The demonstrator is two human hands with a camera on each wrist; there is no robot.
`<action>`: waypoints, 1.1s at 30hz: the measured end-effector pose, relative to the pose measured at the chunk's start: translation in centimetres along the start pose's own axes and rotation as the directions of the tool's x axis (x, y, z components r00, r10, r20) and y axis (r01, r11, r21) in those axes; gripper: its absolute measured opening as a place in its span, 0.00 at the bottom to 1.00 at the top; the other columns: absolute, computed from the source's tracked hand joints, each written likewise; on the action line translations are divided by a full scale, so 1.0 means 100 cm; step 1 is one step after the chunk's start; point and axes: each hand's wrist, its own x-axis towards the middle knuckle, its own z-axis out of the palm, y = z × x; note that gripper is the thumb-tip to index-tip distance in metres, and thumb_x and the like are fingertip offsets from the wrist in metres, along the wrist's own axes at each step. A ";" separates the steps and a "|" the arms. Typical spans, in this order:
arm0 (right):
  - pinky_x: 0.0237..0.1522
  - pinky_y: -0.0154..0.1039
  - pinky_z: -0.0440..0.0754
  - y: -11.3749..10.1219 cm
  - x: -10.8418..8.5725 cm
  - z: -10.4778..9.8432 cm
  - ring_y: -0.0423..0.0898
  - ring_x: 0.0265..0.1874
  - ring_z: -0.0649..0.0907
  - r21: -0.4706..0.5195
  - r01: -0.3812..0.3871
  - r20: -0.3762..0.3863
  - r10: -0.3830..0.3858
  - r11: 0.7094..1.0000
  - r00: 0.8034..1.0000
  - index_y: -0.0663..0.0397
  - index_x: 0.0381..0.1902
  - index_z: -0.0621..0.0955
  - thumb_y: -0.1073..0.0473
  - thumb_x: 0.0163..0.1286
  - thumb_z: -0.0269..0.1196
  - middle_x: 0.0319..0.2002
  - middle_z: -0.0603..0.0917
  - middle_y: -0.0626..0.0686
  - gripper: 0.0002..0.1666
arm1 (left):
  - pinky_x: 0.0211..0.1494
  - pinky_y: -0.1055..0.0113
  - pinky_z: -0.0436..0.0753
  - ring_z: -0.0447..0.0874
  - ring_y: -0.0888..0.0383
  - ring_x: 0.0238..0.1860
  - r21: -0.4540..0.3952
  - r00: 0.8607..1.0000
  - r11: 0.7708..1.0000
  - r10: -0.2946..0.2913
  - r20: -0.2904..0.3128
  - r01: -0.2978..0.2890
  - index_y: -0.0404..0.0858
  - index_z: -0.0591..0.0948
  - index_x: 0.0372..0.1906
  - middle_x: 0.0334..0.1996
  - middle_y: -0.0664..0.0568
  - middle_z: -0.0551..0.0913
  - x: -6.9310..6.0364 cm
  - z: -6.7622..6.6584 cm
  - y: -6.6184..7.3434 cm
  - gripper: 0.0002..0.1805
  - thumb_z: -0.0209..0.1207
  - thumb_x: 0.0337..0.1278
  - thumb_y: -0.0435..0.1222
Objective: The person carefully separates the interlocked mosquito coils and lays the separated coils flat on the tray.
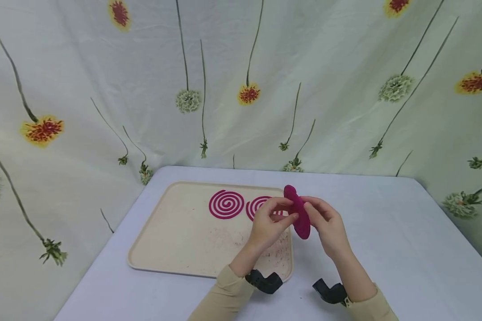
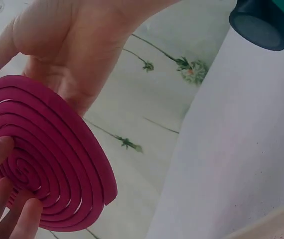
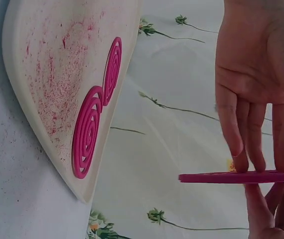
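A flat magenta coil [image 1: 301, 223] wound in a spiral is held up on edge between both hands, above the tray's right side. My left hand [image 1: 267, 225] pinches it from the left, and my right hand [image 1: 329, 227] has its fingertips on the other face. The left wrist view shows the wound rings of the coil [image 2: 57, 154] with fingertips near its centre. Seen edge-on in the right wrist view, the coil [image 3: 221, 177] has fingers of both hands on its two faces.
On the beige tray [image 1: 172, 232] lie two more magenta spirals, one at the back middle [image 1: 226, 204] and another [image 1: 257, 206] partly behind my left hand. Reddish crumbs speckle the tray's right part. A white-covered table [image 1: 385, 232] surrounds it, with a flowered cloth behind.
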 end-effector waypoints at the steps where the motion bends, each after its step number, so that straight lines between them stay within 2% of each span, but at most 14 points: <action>1: 0.47 0.35 0.80 0.000 0.000 0.000 0.44 0.47 0.79 0.022 0.010 0.005 -0.010 1.000 1.000 0.67 0.55 0.74 0.57 0.72 0.54 0.46 0.80 0.47 0.21 | 0.44 0.64 0.83 0.80 0.46 0.44 -0.010 1.000 1.000 0.014 0.001 -0.014 0.29 0.78 0.47 0.43 0.40 0.81 -0.001 -0.001 0.006 0.16 0.64 0.51 0.26; 4: 0.47 0.34 0.80 -0.001 0.000 -0.003 0.42 0.47 0.79 0.058 0.050 0.029 -0.052 0.997 0.998 0.67 0.55 0.74 0.60 0.73 0.52 0.47 0.80 0.46 0.19 | 0.45 0.60 0.83 0.79 0.43 0.43 -0.042 0.998 0.997 0.070 -0.009 -0.070 0.26 0.78 0.45 0.42 0.37 0.80 -0.002 -0.002 0.021 0.15 0.63 0.50 0.24; 7: 0.47 0.33 0.80 0.000 0.000 -0.007 0.41 0.46 0.79 0.064 0.098 0.075 -0.103 0.993 0.992 0.66 0.55 0.75 0.67 0.70 0.54 0.47 0.81 0.44 0.17 | 0.45 0.57 0.83 0.79 0.44 0.44 -0.057 0.995 0.994 0.096 -0.030 -0.098 0.25 0.79 0.44 0.42 0.37 0.80 -0.002 -0.001 0.024 0.14 0.64 0.49 0.23; 10: 0.47 0.33 0.80 0.001 0.000 -0.012 0.41 0.49 0.78 0.076 0.147 0.149 -0.157 0.986 0.976 0.64 0.56 0.75 0.72 0.67 0.54 0.50 0.80 0.43 0.19 | 0.46 0.59 0.82 0.78 0.45 0.45 -0.048 0.994 0.994 0.101 -0.041 -0.103 0.26 0.80 0.44 0.42 0.38 0.80 -0.003 -0.001 0.027 0.13 0.64 0.50 0.24; 14: 0.46 0.35 0.80 0.003 0.002 -0.017 0.41 0.53 0.77 0.121 0.184 0.212 -0.206 0.976 0.955 0.62 0.58 0.75 0.77 0.63 0.55 0.53 0.79 0.44 0.24 | 0.48 0.62 0.82 0.77 0.45 0.47 -0.016 0.994 0.993 0.114 -0.004 -0.114 0.26 0.80 0.46 0.44 0.38 0.79 -0.004 -0.003 0.030 0.14 0.62 0.52 0.25; 17: 0.46 0.36 0.80 0.004 0.002 -0.018 0.41 0.53 0.78 0.123 0.208 0.198 -0.229 0.970 0.953 0.63 0.58 0.74 0.78 0.61 0.56 0.53 0.79 0.45 0.26 | 0.50 0.62 0.81 0.76 0.45 0.49 0.011 0.990 0.992 0.128 0.052 -0.129 0.26 0.79 0.49 0.46 0.37 0.78 -0.004 -0.006 0.033 0.16 0.61 0.54 0.25; 21: 0.44 0.35 0.81 0.005 0.003 -0.016 0.40 0.50 0.79 0.066 0.224 0.139 -0.231 0.972 0.963 0.66 0.57 0.75 0.78 0.61 0.58 0.50 0.81 0.43 0.25 | 0.54 0.60 0.78 0.74 0.44 0.51 0.038 0.986 0.990 0.132 0.098 -0.136 0.26 0.77 0.53 0.47 0.36 0.77 -0.004 -0.009 0.035 0.18 0.59 0.55 0.25; 25: 0.43 0.33 0.81 0.005 0.002 -0.014 0.39 0.48 0.80 0.005 0.205 0.092 -0.204 0.979 0.975 0.68 0.55 0.75 0.76 0.60 0.60 0.47 0.81 0.41 0.23 | 0.55 0.57 0.78 0.77 0.45 0.50 0.040 0.989 0.992 0.118 0.084 -0.122 0.26 0.77 0.53 0.47 0.37 0.79 -0.004 -0.010 0.036 0.18 0.59 0.56 0.25; 29: 0.44 0.33 0.81 0.004 0.002 -0.011 0.39 0.47 0.80 -0.031 0.190 0.071 -0.187 0.981 0.980 0.69 0.52 0.76 0.74 0.61 0.61 0.46 0.82 0.42 0.20 | 0.54 0.59 0.79 0.79 0.47 0.48 0.026 0.994 0.995 0.097 0.059 -0.099 0.27 0.78 0.50 0.45 0.39 0.81 -0.004 -0.010 0.034 0.15 0.60 0.56 0.27; 33: 0.46 0.34 0.80 0.005 0.003 -0.010 0.39 0.52 0.78 -0.069 0.191 0.075 -0.186 0.979 0.980 0.67 0.52 0.77 0.71 0.62 0.62 0.47 0.81 0.42 0.19 | 0.53 0.60 0.79 0.79 0.47 0.47 0.010 0.989 0.991 0.129 0.068 -0.130 0.26 0.78 0.48 0.44 0.37 0.80 -0.004 -0.009 0.033 0.14 0.59 0.57 0.26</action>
